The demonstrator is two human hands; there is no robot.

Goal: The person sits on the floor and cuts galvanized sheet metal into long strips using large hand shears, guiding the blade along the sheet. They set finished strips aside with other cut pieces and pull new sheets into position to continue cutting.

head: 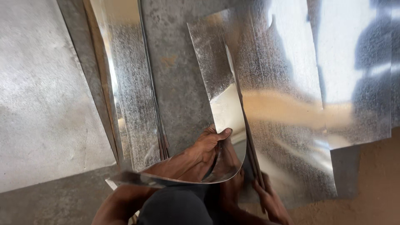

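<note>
Galvanized strip (221, 104) curls up off the concrete floor (175, 54). Left hand (208, 146) is clamped on its bent near end, thumb over the edge, holding the curve. Right hand (271, 202), right of the strip, pinches the flat sheet stack's (287, 108) edge, steadying it.

stacked metal strips (139, 100), concrete floor (41, 104)

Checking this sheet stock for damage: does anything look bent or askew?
The shiny metal sheet under the left hand curls up off the floor instead of lying flat. The stacked sheets beside it look flat; no visible dents.
</note>
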